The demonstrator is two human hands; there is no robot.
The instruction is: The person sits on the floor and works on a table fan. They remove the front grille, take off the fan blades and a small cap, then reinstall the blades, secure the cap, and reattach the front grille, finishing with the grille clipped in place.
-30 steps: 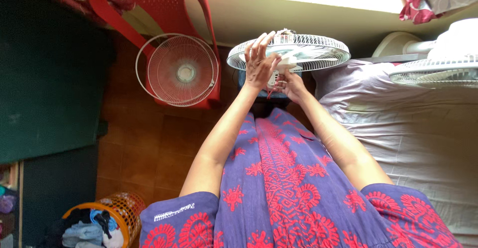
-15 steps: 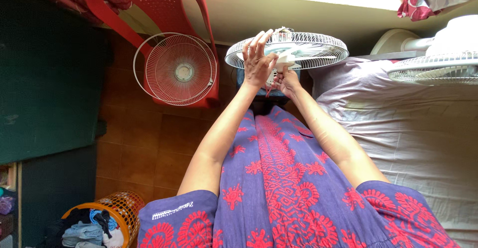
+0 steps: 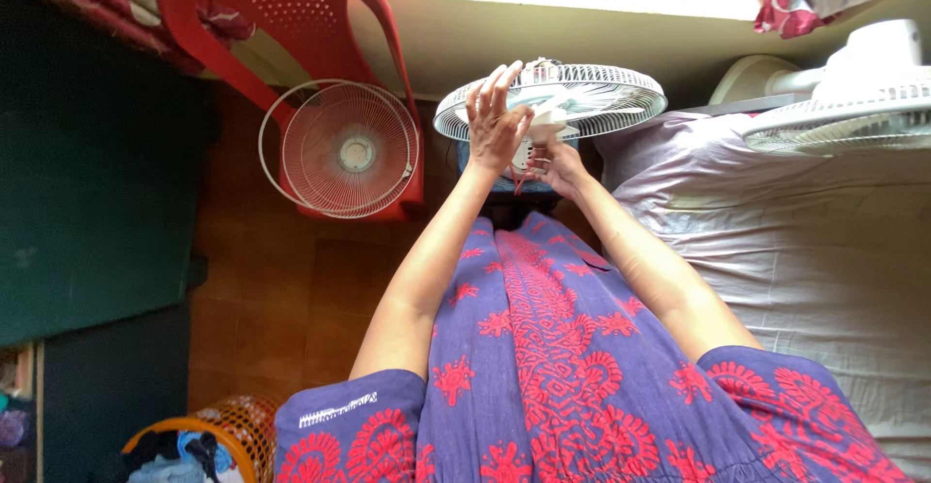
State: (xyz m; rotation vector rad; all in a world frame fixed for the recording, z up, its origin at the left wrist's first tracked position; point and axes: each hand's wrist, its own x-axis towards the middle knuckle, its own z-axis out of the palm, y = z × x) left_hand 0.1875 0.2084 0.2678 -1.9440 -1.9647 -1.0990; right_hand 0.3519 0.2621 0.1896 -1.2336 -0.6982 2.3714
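A white fan with a wire guard (image 3: 582, 95) stands in front of my lap, seen from above. My left hand (image 3: 495, 124) rests against the guard's near rim with its fingers spread upward. Just below the guard, my right hand (image 3: 555, 161) is curled on the fan's white body; what exactly the fingers pinch is hidden. A loose round wire fan guard (image 3: 339, 148) leans on the seat of a red plastic chair (image 3: 291, 37) to the left, apart from both hands.
A second white fan (image 3: 853, 105) lies on the grey sheeted bed (image 3: 805, 250) at right. A dark green mat (image 3: 87, 173) covers the floor at left. An orange basket of clothes (image 3: 208, 439) sits at the bottom left. A pale window ledge (image 3: 543, 8) runs behind.
The view has shifted slightly. Both hands stay at the fan, with only small finger movement.
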